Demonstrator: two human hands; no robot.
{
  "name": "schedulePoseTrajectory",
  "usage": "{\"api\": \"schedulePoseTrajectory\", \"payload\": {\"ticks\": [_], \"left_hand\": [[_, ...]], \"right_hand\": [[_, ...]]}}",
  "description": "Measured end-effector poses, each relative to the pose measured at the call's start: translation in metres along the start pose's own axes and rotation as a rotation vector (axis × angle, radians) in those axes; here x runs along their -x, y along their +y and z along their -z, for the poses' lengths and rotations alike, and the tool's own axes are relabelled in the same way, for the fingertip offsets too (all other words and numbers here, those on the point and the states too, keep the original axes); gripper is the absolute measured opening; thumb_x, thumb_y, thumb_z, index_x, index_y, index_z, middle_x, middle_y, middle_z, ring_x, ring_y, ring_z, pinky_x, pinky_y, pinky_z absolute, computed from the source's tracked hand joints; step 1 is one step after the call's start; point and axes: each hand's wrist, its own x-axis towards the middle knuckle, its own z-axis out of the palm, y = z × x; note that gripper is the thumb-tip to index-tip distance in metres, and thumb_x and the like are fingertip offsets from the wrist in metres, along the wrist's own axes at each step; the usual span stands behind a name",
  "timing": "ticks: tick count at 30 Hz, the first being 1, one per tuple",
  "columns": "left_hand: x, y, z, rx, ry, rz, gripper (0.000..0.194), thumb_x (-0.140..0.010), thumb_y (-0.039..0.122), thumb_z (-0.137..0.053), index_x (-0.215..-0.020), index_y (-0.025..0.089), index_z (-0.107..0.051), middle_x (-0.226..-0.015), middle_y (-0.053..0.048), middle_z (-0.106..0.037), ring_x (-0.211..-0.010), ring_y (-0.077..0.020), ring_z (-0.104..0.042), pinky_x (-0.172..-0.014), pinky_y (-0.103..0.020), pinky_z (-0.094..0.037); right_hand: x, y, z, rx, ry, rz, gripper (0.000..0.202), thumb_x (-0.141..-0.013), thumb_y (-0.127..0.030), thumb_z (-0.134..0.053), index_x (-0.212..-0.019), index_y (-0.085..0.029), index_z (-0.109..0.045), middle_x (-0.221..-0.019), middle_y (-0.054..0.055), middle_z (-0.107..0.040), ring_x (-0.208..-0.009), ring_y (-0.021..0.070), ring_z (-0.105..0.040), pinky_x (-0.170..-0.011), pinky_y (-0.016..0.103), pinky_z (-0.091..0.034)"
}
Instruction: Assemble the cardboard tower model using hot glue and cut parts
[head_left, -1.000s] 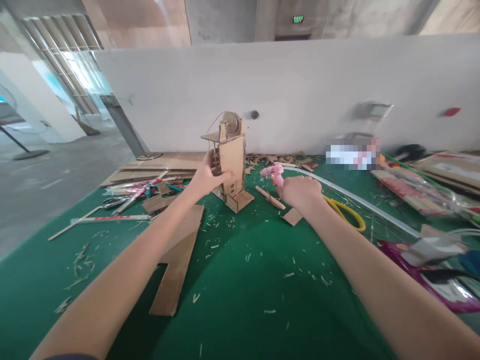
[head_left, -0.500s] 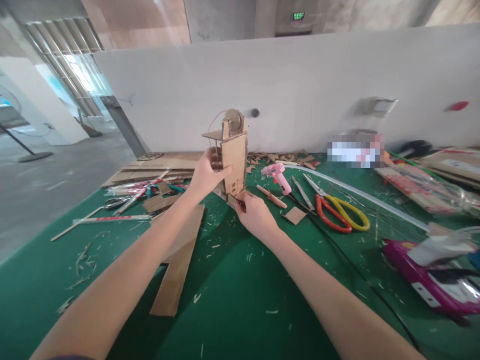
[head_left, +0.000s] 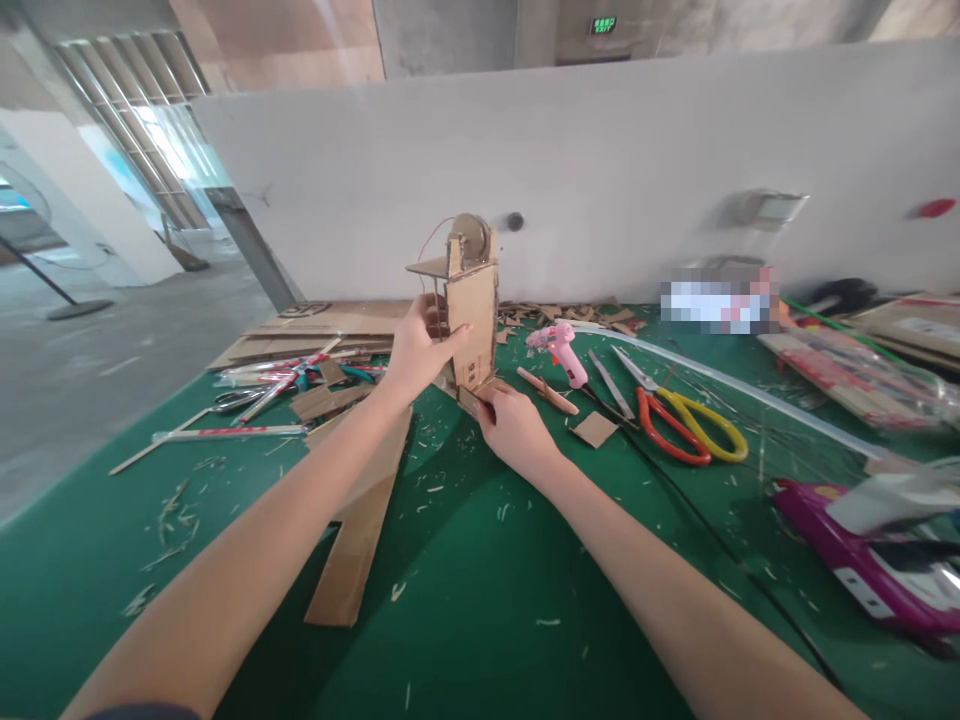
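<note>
- Cardboard tower [head_left: 471,315] stood upright, left hand [head_left: 420,350] clasped around its side.
- Right hand [head_left: 519,428] pinched its base edge [head_left: 466,400] (fingertips partly hidden).
- Pink glue gun [head_left: 564,355] lay nearby.

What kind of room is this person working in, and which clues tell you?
Probably a craft workshop in an unfinished building: a green table strewn with cardboard scraps, a pink glue gun and scissors lying on it, and a bare concrete floor beyond.

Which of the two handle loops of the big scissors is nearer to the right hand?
The red loop. It lies on the side toward the right hand; the yellow loop is farther right.
</note>
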Motion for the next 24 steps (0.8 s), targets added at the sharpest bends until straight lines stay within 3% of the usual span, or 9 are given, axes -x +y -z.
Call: {"api": "schedulePoseTrajectory", "payload": {"ticks": [12, 24], "left_hand": [[0.0027, -0.0026, -0.0014, 0.016, 0.001, 0.024, 0.041, -0.075, 0.031, -0.072, -0.106, 0.018, -0.048, -0.103, -0.008, -0.067, -0.083, -0.0172, -0.067, -0.068, -0.028, -0.057], [0.005, -0.0008, -0.0039, 0.02, 0.038, 0.029, 0.039, -0.076, 0.03, -0.071, -0.105, 0.018, -0.05, -0.104, -0.009, -0.067, -0.085, -0.0181, -0.068, -0.07, -0.029, -0.057]], "right_hand": [[-0.003, 0.0005, -0.0036, 0.039, 0.01, -0.001, 0.021, -0.09, -0.02, -0.046, -0.088, -0.015, -0.066, -0.092, 0.01, -0.068, -0.081, 0.0202, -0.062, -0.069, 0.027, -0.041], [-0.0032, 0.0006, -0.0024, 0.062, -0.019, 0.017, 0.023, -0.091, -0.022, -0.045, -0.094, -0.015, -0.068, -0.099, 0.011, -0.068, -0.09, 0.0216, -0.062, -0.076, 0.028, -0.043]]}}
